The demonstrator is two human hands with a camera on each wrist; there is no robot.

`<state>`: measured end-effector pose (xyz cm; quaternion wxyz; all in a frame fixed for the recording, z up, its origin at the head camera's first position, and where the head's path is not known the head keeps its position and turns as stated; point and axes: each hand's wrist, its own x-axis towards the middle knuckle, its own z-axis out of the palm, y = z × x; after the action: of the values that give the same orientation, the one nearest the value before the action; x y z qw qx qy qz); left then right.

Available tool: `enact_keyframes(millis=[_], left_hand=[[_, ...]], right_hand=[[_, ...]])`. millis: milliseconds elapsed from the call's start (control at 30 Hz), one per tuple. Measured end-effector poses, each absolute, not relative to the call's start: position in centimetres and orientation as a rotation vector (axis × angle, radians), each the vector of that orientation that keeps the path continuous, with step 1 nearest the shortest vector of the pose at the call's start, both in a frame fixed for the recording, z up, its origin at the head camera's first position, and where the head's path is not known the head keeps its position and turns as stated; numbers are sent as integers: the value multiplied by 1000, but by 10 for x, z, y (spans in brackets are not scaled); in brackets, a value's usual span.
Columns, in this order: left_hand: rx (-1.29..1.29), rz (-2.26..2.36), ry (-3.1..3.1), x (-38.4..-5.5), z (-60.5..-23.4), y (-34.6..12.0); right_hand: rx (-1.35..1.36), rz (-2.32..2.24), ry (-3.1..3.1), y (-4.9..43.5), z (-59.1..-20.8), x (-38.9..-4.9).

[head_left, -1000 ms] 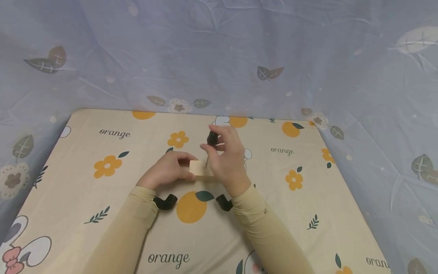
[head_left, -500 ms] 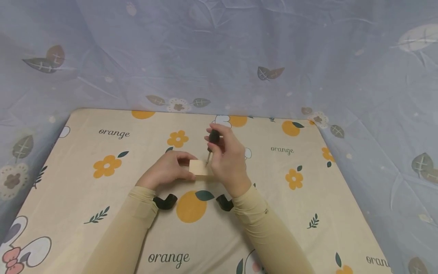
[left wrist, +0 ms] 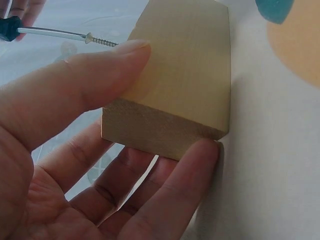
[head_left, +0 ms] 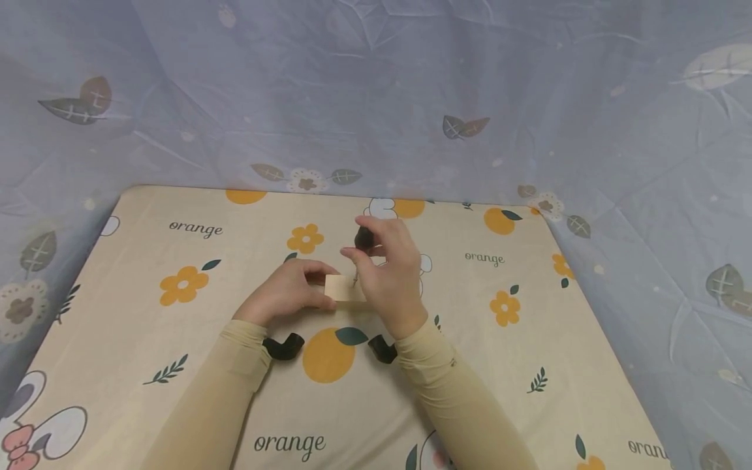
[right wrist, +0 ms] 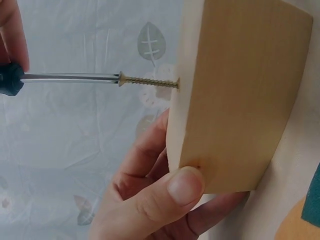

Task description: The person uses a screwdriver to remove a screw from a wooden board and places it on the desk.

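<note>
A pale wooden block [right wrist: 245, 95] stands on the cloth, gripped at its left end by my left hand [head_left: 290, 290], thumb on the near face and fingers behind. A brass-coloured screw [right wrist: 150, 81] sticks up out of the block's top face, much of its thread showing. The tip of a screwdriver [right wrist: 70, 78] meets the screw head, the two in line. My right hand [head_left: 392, 277] holds the screwdriver's dark handle [head_left: 364, 238] between fingers and thumb, above the block. In the left wrist view the screw [left wrist: 102, 42] is partly behind my left thumb.
Black wrist-camera mounts, one on the left [head_left: 284, 346] and one on the right [head_left: 383, 349], jut inward from the sleeves. A cream cloth [head_left: 194, 405] printed with oranges and flowers covers the table. A grey-blue leaf-print curtain [head_left: 376, 98] hangs behind and at both sides.
My right fingers closed further round the screwdriver handle half a second ago, turning with it, and now are spread out as a second ago. My left hand and the block stay put.
</note>
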<state>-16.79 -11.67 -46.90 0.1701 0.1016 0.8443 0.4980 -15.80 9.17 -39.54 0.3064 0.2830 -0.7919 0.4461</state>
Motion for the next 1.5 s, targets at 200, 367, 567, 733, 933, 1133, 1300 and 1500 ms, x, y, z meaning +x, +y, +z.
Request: enact_keyframes(millis=[200, 367, 567, 733, 933, 1133, 1300, 1500], left_hand=[[283, 1417, 2392, -167, -468, -116], [272, 1422, 2381, -167, -469, -116], [275, 1415, 2386, -167, -470, -116], [269, 1424, 2380, -167, -470, -117], [271, 1419, 2381, -168, -471, -117], [267, 1424, 2374, -168, -471, -117], [264, 1430, 2373, -168, -471, -116], [273, 1442, 2370, -167, -468, -116]], right_hand=[[763, 1186, -2096, 91, -393, -155], [790, 1245, -2105, 91, -392, -155], [769, 1294, -2138, 92, -395, -158], [718, 1248, -2132, 92, -396, -160], [713, 1222, -2106, 91, -395, -161], [722, 1187, -2118, 91, -392, -158], [742, 1183, -2144, 92, -389, -156], [804, 1307, -2169, 94, -388, -156]])
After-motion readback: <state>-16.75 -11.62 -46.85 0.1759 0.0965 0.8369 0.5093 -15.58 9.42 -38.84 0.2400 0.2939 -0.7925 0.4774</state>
